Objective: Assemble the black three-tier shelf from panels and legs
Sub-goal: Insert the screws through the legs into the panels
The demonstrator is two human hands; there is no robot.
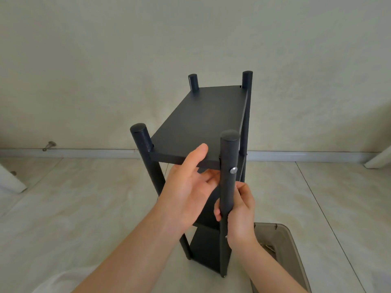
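ok, the shelf [203, 115] is standing upright on the floor [84, 208], all four legs on and the panels stacked between them. your left hand [186, 193] pinches the top panel [169, 158] at its front edge, thumb on top and fingers curled under. your right hand [239, 212] is wrapped round the near right leg [228, 153], just below the screw [233, 170].

risks as i see them:
- the screw head looks a bit proud. can't tell if it's fully driven. if it isn't, that corner can rack or drop under load.
- both hands are on the same corner and nothing steadies the far side. push or twist hard and the narrow frame likely tips away from you.
- your fingers under the panel sit right beside the leg joint. if the leg shifts inward, that's a pinch point.
- the grey bin [281, 250] sits near the leg's foot. slide the shelf right and it probably snags.
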